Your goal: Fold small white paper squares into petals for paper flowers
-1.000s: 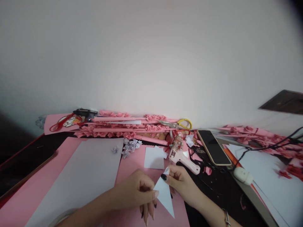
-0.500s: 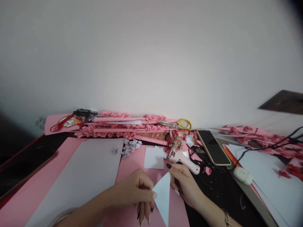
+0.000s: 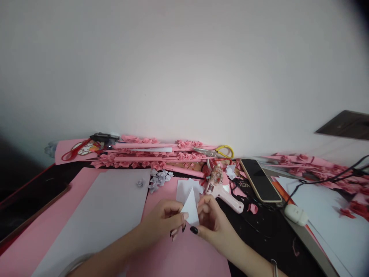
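Between my two hands is a small piece of white paper [image 3: 190, 211], folded to a triangle with its point upward. My left hand [image 3: 164, 221] pinches its left edge between thumb and fingers. On the lower right side, my right hand [image 3: 211, 221] grips it, with the dark-nailed thumb at the bottom corner. Beneath both hands lies a pink sheet [image 3: 178, 254]. Just behind the folded piece, white paper squares [image 3: 181, 186] rest on that sheet, partly covered by it. A pale glue gun [image 3: 227, 198] lies close to my right hand.
Crumpled white paper flowers [image 3: 158, 179] sit behind my left hand, near a large white sheet [image 3: 98, 207]. Pink paper flower stems [image 3: 150, 157] line the wall, with yellow-handled scissors [image 3: 225, 151] on top. A phone [image 3: 261, 181], cables and a white plug [image 3: 296, 214] lie at right.
The folded paper has moved up and now shows as a smaller triangle pointing upward. My right hand has shifted its hold from the upper corner to the lower right.
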`<state>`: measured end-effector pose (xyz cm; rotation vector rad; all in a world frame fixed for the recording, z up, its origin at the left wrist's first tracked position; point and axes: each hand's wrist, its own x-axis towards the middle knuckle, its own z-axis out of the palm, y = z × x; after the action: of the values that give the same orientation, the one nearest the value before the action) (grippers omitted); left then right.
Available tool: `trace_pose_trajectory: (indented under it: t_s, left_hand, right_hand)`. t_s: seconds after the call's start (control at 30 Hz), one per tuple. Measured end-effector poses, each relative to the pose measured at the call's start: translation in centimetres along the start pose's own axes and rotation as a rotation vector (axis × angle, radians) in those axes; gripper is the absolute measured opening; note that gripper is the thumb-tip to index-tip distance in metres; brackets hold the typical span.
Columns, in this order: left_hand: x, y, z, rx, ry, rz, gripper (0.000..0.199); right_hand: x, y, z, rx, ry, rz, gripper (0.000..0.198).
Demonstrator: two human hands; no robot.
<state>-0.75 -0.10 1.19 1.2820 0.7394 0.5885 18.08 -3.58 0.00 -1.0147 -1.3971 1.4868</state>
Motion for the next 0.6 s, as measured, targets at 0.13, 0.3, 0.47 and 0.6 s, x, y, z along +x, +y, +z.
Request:
trace_pose_trajectory:
  t_s: [0.13,0.3,0.47,0.6]
  left_hand:
    - [0.0,0.1,0.1,0.083,0.007,-0.006,0.035]
    - [0.1,-0.3,0.5,0.282,0.061,0.012,0.032]
    - [0.1,-0.2,0.6,0.264,0.062,0.040,0.030]
    - [0.2,-0.1,0.5,0.190,0.077,0.045,0.025]
  right_hand:
    - [-0.2,0.6,0.1,-0.093,0.056,0.016,0.045]
    - [-0.1,0.4,0.1,-0.169,0.047,0.009,0.031]
    - [0.0,-0.2,0.2,-0.198,0.011,0.019,0.028]
    - [0.0,-0.7,0.2,-0.136,-0.029,-0.006,0.023]
